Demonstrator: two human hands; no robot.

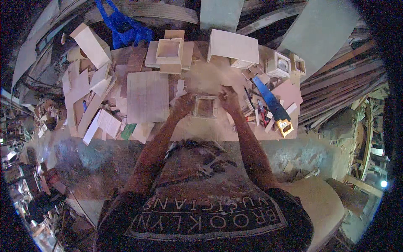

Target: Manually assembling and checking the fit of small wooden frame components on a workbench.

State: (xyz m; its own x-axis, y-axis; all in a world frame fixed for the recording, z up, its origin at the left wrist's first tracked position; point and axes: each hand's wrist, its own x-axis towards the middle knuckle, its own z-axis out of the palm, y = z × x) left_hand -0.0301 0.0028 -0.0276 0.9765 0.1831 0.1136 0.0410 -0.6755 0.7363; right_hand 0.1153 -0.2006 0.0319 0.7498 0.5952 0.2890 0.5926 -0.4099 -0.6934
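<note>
Both forearms slant inward from the lower edge and reach over the worktop (193, 129). The left hand (184, 105) is at the left rail of a small wooden frame (215, 107), fingers bent; whether it is clamped on that rail cannot be told. The right hand (228, 99) hovers just beyond the opposite rail, fingers curled, their closure unclear. The frame lies between the hands, nearly square without a distinct long axis, its side rails pointing away from the person.
</note>
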